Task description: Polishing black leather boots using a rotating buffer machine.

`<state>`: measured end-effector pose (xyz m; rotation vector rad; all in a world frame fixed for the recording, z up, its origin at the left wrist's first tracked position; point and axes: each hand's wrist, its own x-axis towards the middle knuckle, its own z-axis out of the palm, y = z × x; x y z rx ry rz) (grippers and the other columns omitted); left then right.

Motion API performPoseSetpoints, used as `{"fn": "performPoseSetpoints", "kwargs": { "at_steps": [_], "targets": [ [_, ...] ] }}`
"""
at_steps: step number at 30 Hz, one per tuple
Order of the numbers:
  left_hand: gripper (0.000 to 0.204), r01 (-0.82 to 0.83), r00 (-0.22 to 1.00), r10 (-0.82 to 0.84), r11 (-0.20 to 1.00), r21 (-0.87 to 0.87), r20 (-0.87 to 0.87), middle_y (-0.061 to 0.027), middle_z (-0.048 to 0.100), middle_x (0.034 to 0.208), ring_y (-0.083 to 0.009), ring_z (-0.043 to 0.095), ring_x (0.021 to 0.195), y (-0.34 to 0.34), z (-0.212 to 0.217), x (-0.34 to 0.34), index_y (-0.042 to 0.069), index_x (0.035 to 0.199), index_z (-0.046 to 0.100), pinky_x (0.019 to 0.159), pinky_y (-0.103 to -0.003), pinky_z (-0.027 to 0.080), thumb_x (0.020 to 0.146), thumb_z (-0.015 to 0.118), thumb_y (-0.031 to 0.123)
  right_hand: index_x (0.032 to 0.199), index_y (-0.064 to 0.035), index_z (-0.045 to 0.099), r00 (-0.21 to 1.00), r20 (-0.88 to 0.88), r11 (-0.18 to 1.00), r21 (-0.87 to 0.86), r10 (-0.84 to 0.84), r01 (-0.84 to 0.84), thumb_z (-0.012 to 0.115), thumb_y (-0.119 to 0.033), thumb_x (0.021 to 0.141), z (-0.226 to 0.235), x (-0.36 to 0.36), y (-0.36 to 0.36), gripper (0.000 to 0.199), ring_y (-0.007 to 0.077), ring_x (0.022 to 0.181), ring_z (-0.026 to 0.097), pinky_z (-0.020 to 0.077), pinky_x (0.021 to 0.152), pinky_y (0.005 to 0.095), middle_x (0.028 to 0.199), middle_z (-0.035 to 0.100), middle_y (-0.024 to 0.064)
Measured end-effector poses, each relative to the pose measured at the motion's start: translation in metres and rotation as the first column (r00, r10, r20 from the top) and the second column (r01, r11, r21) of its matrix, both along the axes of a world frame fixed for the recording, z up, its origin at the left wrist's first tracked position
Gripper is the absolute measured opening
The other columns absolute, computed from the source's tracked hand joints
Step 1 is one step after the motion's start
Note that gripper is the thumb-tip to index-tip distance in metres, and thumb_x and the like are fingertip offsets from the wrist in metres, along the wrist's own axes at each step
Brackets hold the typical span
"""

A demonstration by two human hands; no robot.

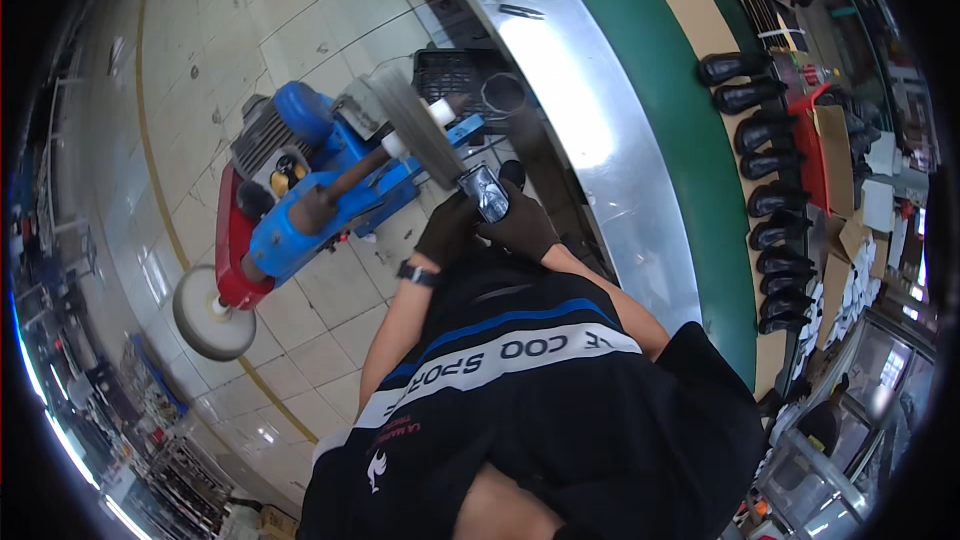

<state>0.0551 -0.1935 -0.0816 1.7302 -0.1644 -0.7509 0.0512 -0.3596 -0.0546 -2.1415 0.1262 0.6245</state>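
Both my hands, in dark gloves, are closed around a black shoe (pixel 484 193) with a glossy, light-catching surface. My left hand (pixel 448 228) grips it from the left, and a dark watch (pixel 417 274) sits on that wrist. My right hand (pixel 524 226) holds its right side; the fingertips of both hands are partly hidden. The shoe is at the lower edge of a grey buffing wheel (pixel 412 128), blurred as if spinning. Whether the two touch I cannot tell. The wheel sits on the shaft of a blue polishing machine (pixel 290 232).
A second, pale wheel (pixel 212 315) is at the machine's other end. Beyond the buffing wheel stands a black crate (pixel 455 70). To my right runs a shiny metal ledge (pixel 590 90) beside a green conveyor belt (pixel 690 140). Several black shoes (pixel 775 200) line its far side, near a red bin (pixel 812 155).
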Motion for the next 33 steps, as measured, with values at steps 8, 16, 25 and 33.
{"fn": "performPoseSetpoints", "kwargs": {
  "at_steps": [8,16,25,33],
  "targets": [
    [0.033,-0.159,0.886,0.148,0.987,-0.013,0.439,-0.0148,0.060,0.105,-0.0240,0.060,0.093,0.009,-0.057,-0.009,0.011,0.116,0.055,0.079,-0.033,0.048,0.084,0.052,0.005,0.122,-0.0029,0.044,0.993,0.116,0.991,-0.122,-0.037,0.051,0.072,-0.043,0.053,-0.015,-0.010,0.032,0.084,0.0329,0.088,0.061,0.0486,0.076,0.0381,0.095,0.061,0.0230],
    [0.036,-0.424,0.891,0.290,0.806,-0.413,-0.348,-0.0112,0.054,0.118,-0.0198,0.052,0.107,0.030,-0.096,0.003,0.002,0.122,0.048,0.091,-0.032,0.043,0.086,0.051,0.004,0.116,0.0022,0.048,0.996,0.075,0.993,-0.100,-0.055,0.063,0.070,-0.040,0.053,-0.022,-0.008,0.050,0.080,0.0324,0.079,0.063,0.0493,0.073,0.0377,0.087,0.063,0.0226],
    [0.038,-0.118,0.948,0.101,0.992,0.038,0.301,-0.0145,0.057,0.115,-0.0222,0.056,0.105,0.021,-0.064,0.010,0.004,0.118,0.053,0.087,-0.032,0.045,0.080,0.058,0.002,0.119,0.0040,0.040,0.999,0.001,0.996,-0.084,-0.035,0.035,0.068,-0.042,0.055,-0.002,-0.001,0.040,0.083,0.0348,0.080,0.062,0.0503,0.072,0.0380,0.089,0.062,0.0233],
    [0.039,-0.146,0.972,0.153,0.988,-0.053,0.178,-0.0153,0.054,0.119,-0.0218,0.052,0.109,0.023,-0.060,0.008,0.000,0.121,0.048,0.089,-0.032,0.043,0.082,0.055,-0.001,0.121,0.0053,0.039,1.000,0.008,0.997,-0.076,0.005,-0.005,0.069,-0.042,0.054,-0.004,0.002,0.040,0.087,0.0346,0.081,0.062,0.0502,0.072,0.0381,0.088,0.062,0.0232]
  ]
}}
